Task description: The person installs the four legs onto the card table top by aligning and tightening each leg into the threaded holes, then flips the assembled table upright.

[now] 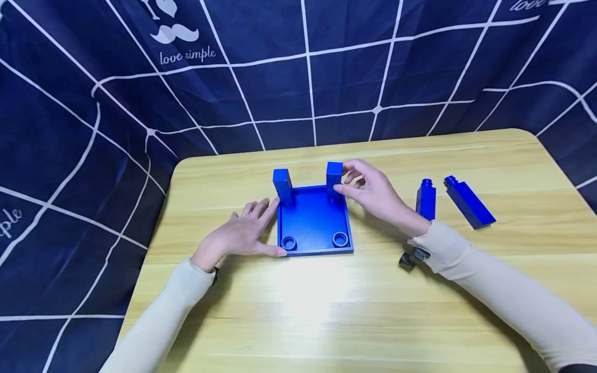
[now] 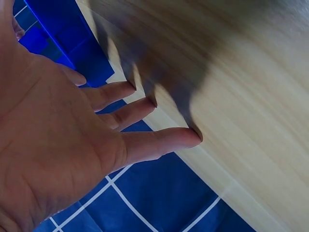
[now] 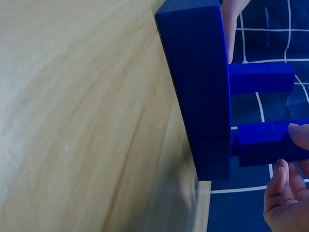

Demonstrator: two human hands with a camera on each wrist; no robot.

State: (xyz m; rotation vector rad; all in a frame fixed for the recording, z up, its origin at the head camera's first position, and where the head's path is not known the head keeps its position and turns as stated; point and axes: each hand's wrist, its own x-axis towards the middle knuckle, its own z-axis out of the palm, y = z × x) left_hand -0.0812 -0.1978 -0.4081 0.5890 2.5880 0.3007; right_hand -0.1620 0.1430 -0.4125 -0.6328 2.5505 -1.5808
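Note:
A square blue tray-like tabletop piece (image 1: 314, 223) lies on the table, its raised rim up and two round sockets at the near corners. One blue block-shaped leg (image 1: 282, 182) stands upright at its far left corner. At the far right corner my right hand (image 1: 373, 189) pinches a second blue leg (image 1: 333, 176) between thumb and fingers. In the right wrist view, a narrow neck shows between this leg (image 3: 265, 143) and the tabletop piece. My left hand (image 1: 244, 230) rests with spread fingers along the left edge, its thumb by the near left corner.
Two loose blue legs with threaded ends, one upright-looking (image 1: 426, 201) and one slanted (image 1: 470, 202), lie to the right, beyond my right wrist. The wooden table (image 1: 224, 311) meets a dark blue gridded cloth (image 1: 261, 93) at the back and left.

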